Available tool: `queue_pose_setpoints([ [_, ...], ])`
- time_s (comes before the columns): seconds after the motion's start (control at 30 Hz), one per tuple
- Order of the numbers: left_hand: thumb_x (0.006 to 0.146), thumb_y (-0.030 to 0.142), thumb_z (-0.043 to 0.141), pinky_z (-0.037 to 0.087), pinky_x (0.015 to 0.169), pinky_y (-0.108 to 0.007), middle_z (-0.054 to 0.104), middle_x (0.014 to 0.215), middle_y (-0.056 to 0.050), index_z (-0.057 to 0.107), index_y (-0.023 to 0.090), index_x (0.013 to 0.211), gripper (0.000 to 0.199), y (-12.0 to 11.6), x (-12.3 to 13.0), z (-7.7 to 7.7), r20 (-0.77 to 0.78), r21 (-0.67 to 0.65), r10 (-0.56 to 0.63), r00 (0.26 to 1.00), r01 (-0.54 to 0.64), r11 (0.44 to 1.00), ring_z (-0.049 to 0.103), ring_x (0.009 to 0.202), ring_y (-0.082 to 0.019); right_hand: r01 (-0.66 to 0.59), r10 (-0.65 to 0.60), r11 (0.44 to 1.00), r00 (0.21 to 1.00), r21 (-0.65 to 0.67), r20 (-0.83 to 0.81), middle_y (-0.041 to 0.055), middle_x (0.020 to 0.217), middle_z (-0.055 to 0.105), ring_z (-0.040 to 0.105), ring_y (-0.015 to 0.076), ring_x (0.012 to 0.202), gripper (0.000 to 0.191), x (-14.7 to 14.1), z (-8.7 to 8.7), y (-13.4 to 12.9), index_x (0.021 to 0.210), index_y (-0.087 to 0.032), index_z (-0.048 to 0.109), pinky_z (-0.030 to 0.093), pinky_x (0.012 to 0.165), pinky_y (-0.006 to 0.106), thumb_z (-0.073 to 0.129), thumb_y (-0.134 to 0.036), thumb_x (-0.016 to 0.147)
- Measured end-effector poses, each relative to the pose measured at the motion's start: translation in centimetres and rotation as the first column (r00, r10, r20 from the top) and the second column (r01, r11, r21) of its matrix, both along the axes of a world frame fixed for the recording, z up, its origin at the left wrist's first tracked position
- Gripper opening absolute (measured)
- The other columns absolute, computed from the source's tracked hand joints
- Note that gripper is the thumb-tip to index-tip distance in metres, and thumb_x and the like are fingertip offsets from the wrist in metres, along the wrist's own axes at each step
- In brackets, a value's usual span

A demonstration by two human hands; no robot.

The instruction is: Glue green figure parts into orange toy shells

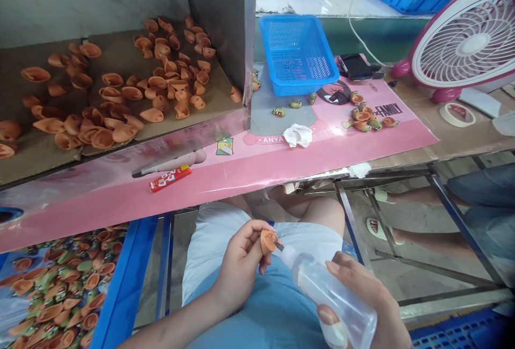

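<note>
Fingers: my left fingers pinch an orange cup low in the frame; my right fingers wrap a clear plastic bottle, its tip at the cup.
Done: cups with green bits lie in a blue bin, lower left.
Left: many plain orange cups sit in a box, upper left.
Writing: the pink sheet says ANYA and FAMILY.

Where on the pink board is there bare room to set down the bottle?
The pink board has a bare strip along its front edge, right of the red box and below the white cloth. It is crowded around the orange pieces near the phone. The cardboard shelf is crowded too.
</note>
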State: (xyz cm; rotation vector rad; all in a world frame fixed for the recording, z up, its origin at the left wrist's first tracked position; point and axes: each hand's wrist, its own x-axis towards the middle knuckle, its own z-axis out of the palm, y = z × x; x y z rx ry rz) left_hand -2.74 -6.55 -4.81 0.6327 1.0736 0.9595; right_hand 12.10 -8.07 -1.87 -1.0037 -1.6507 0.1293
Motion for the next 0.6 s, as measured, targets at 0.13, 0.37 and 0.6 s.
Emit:
queue_pose_setpoints([
  [0.13,0.080,0.020,0.051,0.032,0.040,-0.017,0.059,0.072,-0.001,0.053,0.018,0.084,0.006,0.0,0.0,0.1,0.000,0.001,-0.006,1.000,0.006,1.000,0.041,0.047,-0.006,-0.002,0.002,1.000,1.000,0.001,0.012,0.0020,0.063,0.048,0.049,0.0149,0.054,0.025,-0.3,0.4,0.3,0.097,-0.005,0.055,0.035,0.039,0.027,0.055,-0.017,0.075],
  [0.37,0.079,0.022,0.052,0.032,0.040,-0.017,0.060,0.072,-0.002,0.052,0.017,0.084,0.007,0.2,0.1,0.2,0.016,-0.012,-0.005,1.000,0.005,1.000,0.041,0.047,-0.006,-0.021,0.023,0.999,0.999,-0.045,0.037,0.0000,0.056,0.045,0.051,0.0155,0.052,0.021,-0.2,1.0,0.7,0.092,-0.006,0.054,0.038,0.038,0.027,0.054,-0.020,0.076],
  [0.6,0.078,0.024,0.053,0.032,0.040,-0.017,0.061,0.071,-0.001,0.053,0.018,0.084,0.008,0.2,0.0,0.2,-0.002,-0.017,0.023,1.000,-0.023,1.000,0.041,0.047,-0.006,-0.013,0.014,0.996,1.000,-0.083,0.012,0.0000,0.055,0.046,0.050,0.0142,0.048,0.017,-0.1,1.1,0.5,0.089,-0.008,0.055,0.038,0.037,0.026,0.054,-0.021,0.076],
])
